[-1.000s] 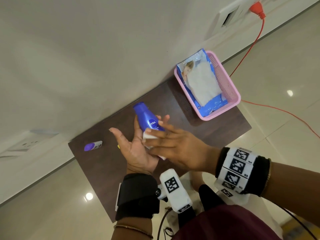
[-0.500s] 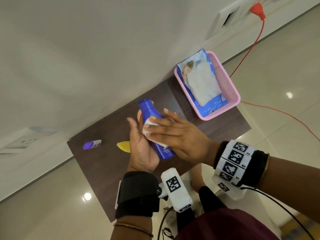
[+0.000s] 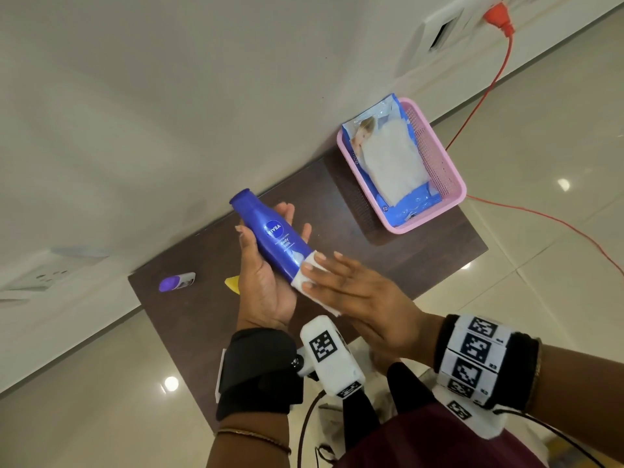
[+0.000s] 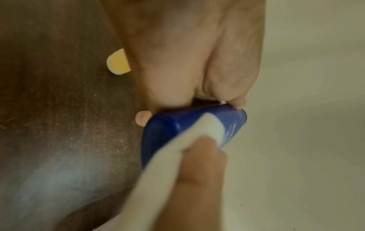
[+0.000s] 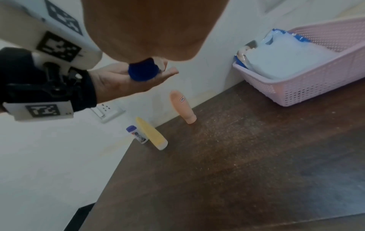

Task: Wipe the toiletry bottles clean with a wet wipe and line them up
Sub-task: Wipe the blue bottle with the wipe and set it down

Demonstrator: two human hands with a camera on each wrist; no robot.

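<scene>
A blue lotion bottle (image 3: 273, 238) lies in my left hand (image 3: 261, 285), cap pointing up and away, label facing up. The thumb and fingers curl round its sides. My right hand (image 3: 351, 292) presses a folded white wet wipe (image 3: 310, 276) against the bottle's lower end with straight fingers. The left wrist view shows the wipe (image 4: 168, 156) lying across the bottle (image 4: 177, 125). On the table stand a yellow tube (image 5: 151, 133), a small purple-capped bottle (image 5: 136, 134) and a peach tube (image 5: 182, 107).
A pink basket (image 3: 439, 157) holding a wipes pack (image 3: 391, 163) sits at the table's far right corner by the wall. The dark brown table (image 3: 405, 258) is narrow. An orange cable (image 3: 479, 106) runs from a wall socket across the floor.
The bottle has turned in my left hand so its label faces up. My right hand has slid the wipe down the bottle to its lower end.
</scene>
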